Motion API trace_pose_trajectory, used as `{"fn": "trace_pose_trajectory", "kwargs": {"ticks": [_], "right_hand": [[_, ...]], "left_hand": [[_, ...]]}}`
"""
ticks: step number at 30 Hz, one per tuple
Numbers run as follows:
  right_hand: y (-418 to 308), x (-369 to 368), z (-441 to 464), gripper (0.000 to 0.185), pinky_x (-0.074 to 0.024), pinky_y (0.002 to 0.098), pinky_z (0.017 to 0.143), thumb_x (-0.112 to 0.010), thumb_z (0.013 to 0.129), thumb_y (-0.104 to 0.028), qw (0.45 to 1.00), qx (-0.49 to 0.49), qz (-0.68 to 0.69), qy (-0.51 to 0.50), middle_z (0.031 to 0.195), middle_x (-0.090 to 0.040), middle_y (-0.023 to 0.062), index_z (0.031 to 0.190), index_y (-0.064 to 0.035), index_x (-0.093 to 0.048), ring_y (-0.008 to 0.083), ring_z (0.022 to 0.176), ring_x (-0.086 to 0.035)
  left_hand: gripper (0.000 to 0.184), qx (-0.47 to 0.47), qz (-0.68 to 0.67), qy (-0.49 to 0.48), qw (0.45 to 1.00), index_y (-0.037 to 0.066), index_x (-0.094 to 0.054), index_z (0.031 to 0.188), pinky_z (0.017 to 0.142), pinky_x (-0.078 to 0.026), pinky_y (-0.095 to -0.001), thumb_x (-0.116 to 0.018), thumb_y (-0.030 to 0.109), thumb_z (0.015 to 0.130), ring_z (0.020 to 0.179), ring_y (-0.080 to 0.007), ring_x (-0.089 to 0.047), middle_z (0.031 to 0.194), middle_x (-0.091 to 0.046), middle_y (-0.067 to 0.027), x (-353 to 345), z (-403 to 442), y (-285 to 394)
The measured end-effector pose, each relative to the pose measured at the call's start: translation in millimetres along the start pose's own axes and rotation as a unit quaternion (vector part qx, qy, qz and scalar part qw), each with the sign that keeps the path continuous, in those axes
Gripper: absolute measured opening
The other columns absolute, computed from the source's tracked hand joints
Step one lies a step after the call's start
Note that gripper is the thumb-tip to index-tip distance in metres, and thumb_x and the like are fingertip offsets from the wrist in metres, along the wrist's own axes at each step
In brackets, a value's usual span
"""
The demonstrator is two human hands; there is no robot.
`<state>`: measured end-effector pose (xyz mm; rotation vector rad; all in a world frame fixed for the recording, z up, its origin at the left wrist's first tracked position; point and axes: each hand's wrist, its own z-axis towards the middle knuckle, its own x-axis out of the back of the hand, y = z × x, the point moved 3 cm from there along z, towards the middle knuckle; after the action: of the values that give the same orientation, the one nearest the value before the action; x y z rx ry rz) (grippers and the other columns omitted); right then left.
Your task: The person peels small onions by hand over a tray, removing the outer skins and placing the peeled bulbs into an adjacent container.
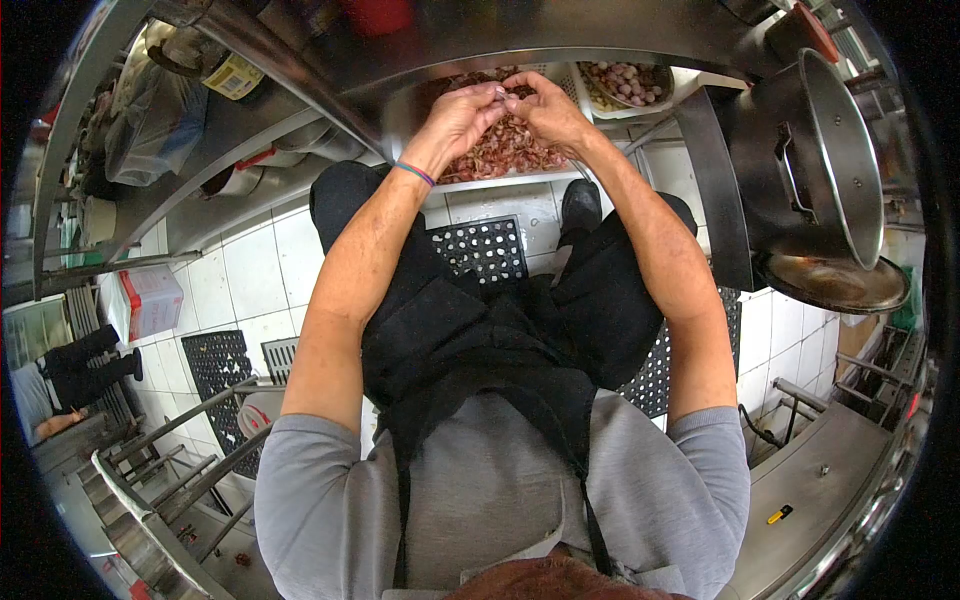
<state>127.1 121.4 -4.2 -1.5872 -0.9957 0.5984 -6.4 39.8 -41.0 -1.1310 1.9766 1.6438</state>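
Two bare hands are working close together in the head view, which I follow from my distant place. The left hand (466, 124), with a coloured band (414, 174) on its wrist, has its thumb and fingers bent and drawn together. The right hand (550, 112) has its fingers curved towards the left one, and the fingertips of both meet. I cannot tell whether they grip some small thing between them, because the fingers cover this spot.

Below the hands, at the far middle of the scene, many reddish peelings (512, 152) lie in a white tray (500, 183). Just to the right of this tray, small round purplish bulbs (628, 84) fill a container. The person sits with knees apart, and one dark shoe (580, 206) stands on the floor near the tray. Nearer than the tray, a black mat (480, 250) with holes lies on white tiles (252, 275).

On the right, I see a big metal pot (800, 165) and, just beside it, a round metal lid or pan (838, 284). On the left there is a red and white box (150, 303), and beyond it another person (80, 352).
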Motion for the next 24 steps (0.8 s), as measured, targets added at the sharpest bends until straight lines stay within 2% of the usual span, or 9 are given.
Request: {"fn": "trace_pose_trajectory", "kwargs": {"ticks": [5,10,16,22,24], "right_hand": [[-5.7,-0.2,-2.7,0.025,-0.0320,0.0239,0.035,-0.059,0.092,-0.017,1.000,0.001,-0.018,0.011,0.072,-0.054,0.0030,0.113,-0.0049,-0.052,0.0072,0.047,-0.042],[-8.0,1.9,-2.8,0.021,-0.0298,0.0239,0.035,-0.056,0.094,-0.017,1.000,0.001,-0.019,0.017,0.070,-0.052,0.0014,0.111,-0.0047,-0.053,0.0066,0.046,-0.041],[-5.9,2.8,-4.7,0.016,-0.0248,0.0222,0.035,-0.052,0.096,-0.015,0.987,-0.068,0.146,-0.014,0.070,-0.049,0.0013,0.109,-0.0051,-0.054,0.0057,0.044,-0.036],[-1.9,8.7,-2.2,0.018,-0.0249,0.0217,0.034,-0.052,0.096,-0.016,0.991,-0.050,0.122,0.031,0.072,-0.050,0.0018,0.110,-0.0054,-0.054,0.0054,0.044,-0.037],[-4.5,6.9,-4.4,0.019,-0.0262,0.0221,0.034,-0.053,0.096,-0.016,0.997,-0.035,0.070,0.028,0.070,-0.050,0.0015,0.111,-0.0059,-0.054,0.0055,0.044,-0.037]], "left_hand": [[0.028,0.008,-0.018,-0.008,1.000,-0.014,-0.045,0.118,0.099,-0.050,-0.0346,-0.046,0.004,0.097,0.106,-0.0285,-0.059,0.115,-0.054,-0.0207,2.0,2.4,-0.6],[0.028,-0.014,0.023,-0.007,1.000,-0.014,-0.046,0.118,0.098,-0.050,-0.0353,-0.046,0.004,0.096,0.104,-0.0274,-0.059,0.113,-0.055,-0.0189,-7.0,-4.8,3.6],[0.030,-0.002,0.078,-0.020,0.997,-0.009,-0.047,0.124,0.088,-0.053,-0.0319,-0.044,0.006,0.098,0.097,-0.0210,-0.059,0.110,-0.058,-0.0142,-3.1,-4.1,3.2],[0.031,-0.008,0.074,-0.017,0.997,-0.008,-0.046,0.126,0.085,-0.052,-0.0299,-0.041,0.005,0.099,0.096,-0.0184,-0.058,0.111,-0.058,-0.0126,-7.3,-7.3,4.7],[0.031,-0.007,0.073,-0.012,0.997,-0.008,-0.046,0.126,0.084,-0.052,-0.0299,-0.041,0.005,0.098,0.096,-0.0184,-0.058,0.112,-0.057,-0.0130,-7.8,-8.3,5.6]]}}
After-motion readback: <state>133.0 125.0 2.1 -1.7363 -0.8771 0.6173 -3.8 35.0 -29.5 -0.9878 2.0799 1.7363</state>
